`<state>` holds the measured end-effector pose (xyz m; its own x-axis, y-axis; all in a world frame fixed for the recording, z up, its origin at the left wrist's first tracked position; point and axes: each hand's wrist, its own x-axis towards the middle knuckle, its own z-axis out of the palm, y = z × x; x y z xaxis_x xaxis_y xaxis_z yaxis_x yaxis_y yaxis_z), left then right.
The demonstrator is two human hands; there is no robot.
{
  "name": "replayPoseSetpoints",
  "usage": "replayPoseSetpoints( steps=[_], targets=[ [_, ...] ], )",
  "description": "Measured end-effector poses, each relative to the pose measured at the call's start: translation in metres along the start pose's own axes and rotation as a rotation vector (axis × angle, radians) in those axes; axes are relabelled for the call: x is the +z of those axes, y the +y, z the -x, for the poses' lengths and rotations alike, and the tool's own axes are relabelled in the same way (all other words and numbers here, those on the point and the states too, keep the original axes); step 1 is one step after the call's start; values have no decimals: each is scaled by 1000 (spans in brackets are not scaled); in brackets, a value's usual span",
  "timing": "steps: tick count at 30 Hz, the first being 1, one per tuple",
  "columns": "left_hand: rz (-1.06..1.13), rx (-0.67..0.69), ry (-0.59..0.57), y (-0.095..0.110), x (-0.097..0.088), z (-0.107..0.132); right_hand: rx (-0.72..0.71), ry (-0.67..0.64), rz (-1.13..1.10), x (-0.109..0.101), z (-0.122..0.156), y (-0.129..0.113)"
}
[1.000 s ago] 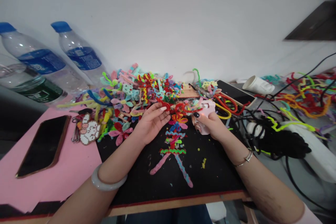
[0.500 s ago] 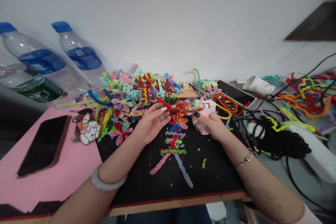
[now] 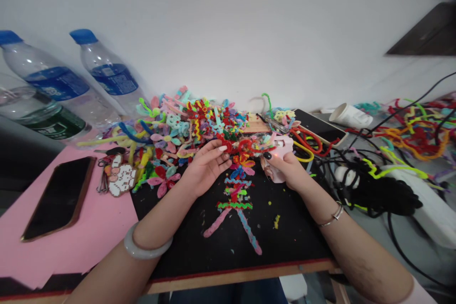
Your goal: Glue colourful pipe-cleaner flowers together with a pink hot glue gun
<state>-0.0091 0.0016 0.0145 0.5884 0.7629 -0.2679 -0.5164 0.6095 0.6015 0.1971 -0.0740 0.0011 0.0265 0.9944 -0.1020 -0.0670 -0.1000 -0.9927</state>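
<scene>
My left hand (image 3: 207, 165) pinches a fuzzy red pipe-cleaner piece (image 3: 225, 141) at its fingertips. My right hand (image 3: 289, 171) is wrapped around a pale pink hot glue gun (image 3: 284, 145), thumb on top. Its nozzle end is lost among colourful fuzzy bits. Below the hands a pipe-cleaner figure (image 3: 235, 205) lies on the black mat (image 3: 185, 247). Zigzag bands cross its body, and a pink leg and a blue leg spread towards me. An orange flower shape (image 3: 245, 157) sits higher up on it, between my hands.
A heap of pipe-cleaner flowers (image 3: 171, 140) fills the back left. Left are a phone (image 3: 59, 199) on pink paper (image 3: 107, 223), a keychain (image 3: 121, 178) and water bottles (image 3: 110, 73). Right are a tipped paper cup (image 3: 351, 116), black cables (image 3: 388, 190) and a white power strip (image 3: 431, 204).
Almost nothing differs. The fingers of my left hand have shifted very slightly around the red piece; my right hand and the glue gun stay in place.
</scene>
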Motion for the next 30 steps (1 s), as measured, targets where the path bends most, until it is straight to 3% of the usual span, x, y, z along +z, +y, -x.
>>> replayPoseSetpoints(
  steps=[30],
  targets=[
    [-11, -9, -34, -1, -2, 0, -6, -1, 36, 0, 0, -1]
  ],
)
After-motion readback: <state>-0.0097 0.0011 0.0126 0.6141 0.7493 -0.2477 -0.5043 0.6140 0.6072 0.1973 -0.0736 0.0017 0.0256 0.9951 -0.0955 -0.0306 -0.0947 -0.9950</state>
